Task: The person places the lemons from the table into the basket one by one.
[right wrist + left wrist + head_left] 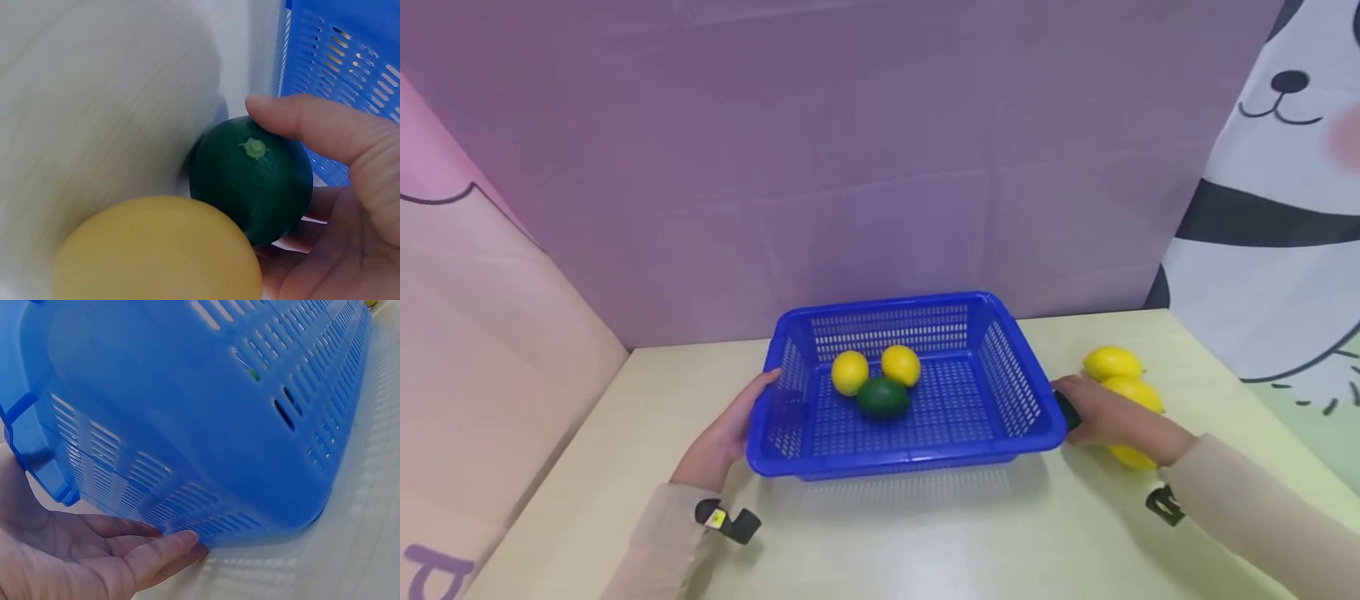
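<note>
A blue plastic basket [917,457] with slotted walls stands on the table. Inside it lie two lemons [850,372] and a dark green oval fruit [883,398]. At the basket's left side, my left hand [730,429] holds the rim, thumb over the edge; in the left wrist view its fingers [159,556] lie against the slotted outer wall. Just outside the right wall, my right hand [1093,410] grips another dark green fruit [250,181] with a pale stem scar, low over the table. A yellow lemon [159,256] sits close beside it in the right wrist view.
Several lemons [1112,363] are clustered on the table [917,542] right of the basket, partly behind my right hand and forearm. A purple cloth backdrop [880,167] rises behind the table's far edge. A panda print [1285,275] hangs at the right.
</note>
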`<state>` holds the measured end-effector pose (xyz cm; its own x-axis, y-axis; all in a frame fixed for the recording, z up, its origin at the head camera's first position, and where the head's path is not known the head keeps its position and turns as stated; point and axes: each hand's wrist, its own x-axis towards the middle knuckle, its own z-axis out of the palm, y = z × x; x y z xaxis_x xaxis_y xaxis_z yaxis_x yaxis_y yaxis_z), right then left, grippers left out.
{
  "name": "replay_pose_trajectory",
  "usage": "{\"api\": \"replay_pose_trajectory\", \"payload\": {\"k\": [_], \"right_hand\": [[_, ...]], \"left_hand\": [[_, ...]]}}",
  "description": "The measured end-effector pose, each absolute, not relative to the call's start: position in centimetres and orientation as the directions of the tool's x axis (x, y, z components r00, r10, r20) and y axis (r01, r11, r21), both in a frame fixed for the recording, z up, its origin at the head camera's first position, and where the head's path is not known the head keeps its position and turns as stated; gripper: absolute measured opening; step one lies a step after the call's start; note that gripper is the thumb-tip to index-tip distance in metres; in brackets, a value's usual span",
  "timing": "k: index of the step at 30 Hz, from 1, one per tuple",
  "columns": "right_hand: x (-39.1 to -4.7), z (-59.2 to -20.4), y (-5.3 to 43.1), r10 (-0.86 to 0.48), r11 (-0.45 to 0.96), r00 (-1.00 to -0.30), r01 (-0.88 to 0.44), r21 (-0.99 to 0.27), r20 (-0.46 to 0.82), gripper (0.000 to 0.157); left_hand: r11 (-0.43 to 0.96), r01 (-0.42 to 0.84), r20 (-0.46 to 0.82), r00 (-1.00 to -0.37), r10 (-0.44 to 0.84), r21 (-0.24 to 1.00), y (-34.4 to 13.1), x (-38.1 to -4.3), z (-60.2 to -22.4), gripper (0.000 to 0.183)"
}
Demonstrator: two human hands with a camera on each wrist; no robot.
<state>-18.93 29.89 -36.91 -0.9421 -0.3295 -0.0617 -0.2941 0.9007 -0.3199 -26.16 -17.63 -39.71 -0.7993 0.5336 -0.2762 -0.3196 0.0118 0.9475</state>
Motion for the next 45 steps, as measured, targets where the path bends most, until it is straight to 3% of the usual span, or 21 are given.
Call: {"api": "replay_pose_trajectory", "payload": {"k": [16,45], "right_hand": [[-18.3,-37.4,30.9,-0.324,0.895,-0.946,-0.302,-0.328,-0.012,0.060],[-20.2,-30.9,30.2,-0.253,0.921,-0.966,-0.257,-0.293,0.054,0.072]], "left_hand": [[0.003,-0.327,-0.274,-0.787,0.553,0.945,-17.2,-26.3,-39.9,0.076],[-0.014,-0.337,-0.281,-0.806,0.521,0.942,-17.4,-26.3,-39.8,0.077]]}}
